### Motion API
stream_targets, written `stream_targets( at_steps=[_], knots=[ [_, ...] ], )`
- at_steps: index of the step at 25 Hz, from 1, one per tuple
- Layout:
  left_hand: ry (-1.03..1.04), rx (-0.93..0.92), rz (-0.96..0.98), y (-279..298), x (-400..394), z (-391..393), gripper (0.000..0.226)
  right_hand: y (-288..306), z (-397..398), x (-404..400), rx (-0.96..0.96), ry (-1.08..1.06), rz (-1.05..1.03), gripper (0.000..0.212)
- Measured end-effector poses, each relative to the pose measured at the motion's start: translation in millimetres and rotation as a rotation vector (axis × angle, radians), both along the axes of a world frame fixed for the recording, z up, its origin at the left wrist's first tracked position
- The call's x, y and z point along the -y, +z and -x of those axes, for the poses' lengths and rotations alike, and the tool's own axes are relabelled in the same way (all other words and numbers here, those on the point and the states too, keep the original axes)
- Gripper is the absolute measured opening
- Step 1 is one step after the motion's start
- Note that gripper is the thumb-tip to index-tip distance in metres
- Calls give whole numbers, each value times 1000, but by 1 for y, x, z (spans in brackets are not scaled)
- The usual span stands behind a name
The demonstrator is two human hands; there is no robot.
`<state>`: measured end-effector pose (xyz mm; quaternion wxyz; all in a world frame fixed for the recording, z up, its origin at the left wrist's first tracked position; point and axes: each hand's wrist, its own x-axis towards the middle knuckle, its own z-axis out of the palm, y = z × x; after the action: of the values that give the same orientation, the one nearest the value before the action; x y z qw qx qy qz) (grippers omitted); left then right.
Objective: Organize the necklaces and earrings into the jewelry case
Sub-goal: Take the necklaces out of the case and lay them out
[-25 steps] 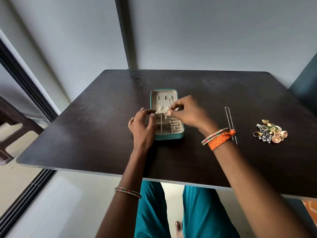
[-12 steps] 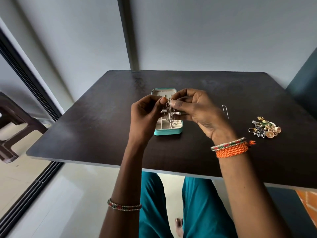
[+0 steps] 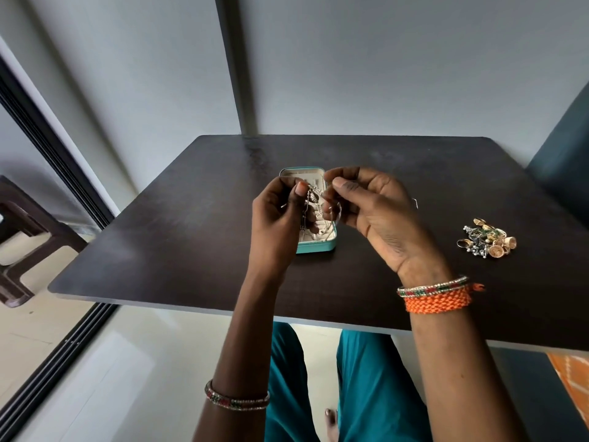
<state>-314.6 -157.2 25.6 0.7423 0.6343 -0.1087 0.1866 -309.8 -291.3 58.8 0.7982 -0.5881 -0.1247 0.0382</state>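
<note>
A small teal jewelry case [image 3: 318, 246] lies open on the dark table [image 3: 178, 237], its beige lining showing. Above it I hold a thin silver necklace [image 3: 311, 199] with a small pendant. My left hand [image 3: 277, 224] pinches one part of the chain between thumb and fingers. My right hand [image 3: 373, 212] pinches the other part close by, and a loop of chain hangs down between them over the case. Both hands are raised off the table and hide much of the case.
A pile of gold and silver earrings [image 3: 487, 239] lies on the table to the right. A bit of another chain [image 3: 415, 202] peeks out behind my right hand. A dark stool [image 3: 22, 237] stands off the table's left side.
Both hands have risen from the case with the necklace and come nearer to the camera. The hands have drawn slightly apart along the chain.
</note>
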Motion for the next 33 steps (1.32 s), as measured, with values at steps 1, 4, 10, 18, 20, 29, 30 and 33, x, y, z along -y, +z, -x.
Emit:
stream_targets(
  at_steps=[1,4,10,18,20,29,30,33],
  knots=[
    [-3,5,-7,-1,1,0,16,-1,2,0,15,10,18,11],
    [-9,15,-19,-1,5,0,16,-3,5,-4,83,-16,159,13],
    [57,91,14,1,6,1,12,-5,7,-10,24,-75,137,13],
    [192,119,-207,-11,6,-4,10,-15,1,-3,-103,29,106,15],
    [206,119,-224,-10,6,-2,10,-15,0,-3,-76,3,153,7],
    [114,-29,-63,-10,5,5,17,-13,-5,-5,104,-245,189,12],
    [122,-49,-61,-10,4,5,16,-12,-5,-4,87,-243,159,11],
    [180,-115,-99,-9,1,4,16,-13,-6,-2,85,-247,140,10]
  ],
)
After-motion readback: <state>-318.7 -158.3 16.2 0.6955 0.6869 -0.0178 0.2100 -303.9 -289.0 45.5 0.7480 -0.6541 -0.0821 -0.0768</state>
